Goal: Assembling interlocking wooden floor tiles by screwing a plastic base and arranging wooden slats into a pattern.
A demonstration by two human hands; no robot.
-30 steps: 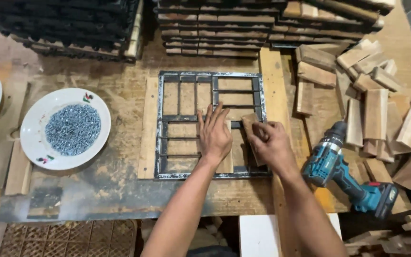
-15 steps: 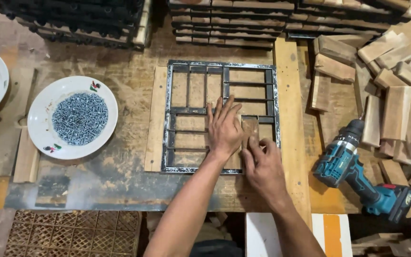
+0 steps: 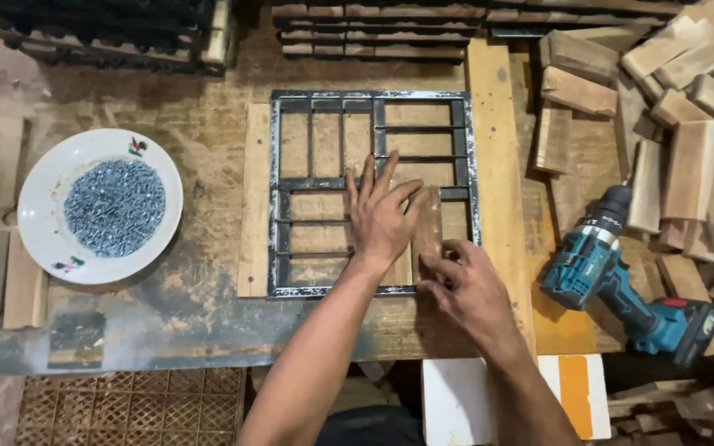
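A square black metal frame (image 3: pixel 276 198) with inner bars lies flat on the worn wooden workbench. A short wooden slat (image 3: pixel 428 227) sits inside its lower right section. My left hand (image 3: pixel 380 216) lies flat with fingers spread on the frame's middle, just left of the slat. My right hand (image 3: pixel 468 289) is at the frame's lower right corner, fingertips touching the slat's near end.
A white plate (image 3: pixel 43 239) of small grey screws sits at left. A teal cordless drill (image 3: pixel 621 277) lies at right beside a heap of wooden blocks (image 3: pixel 687 165). Stacked slat panels (image 3: pixel 373 33) line the back edge. A long plank (image 3: pixel 502 149) borders the frame's right side.
My right hand has drawn back from over the frame to its lower right corner, leaving the slat set in the frame. My left hand stays pressed on the frame.
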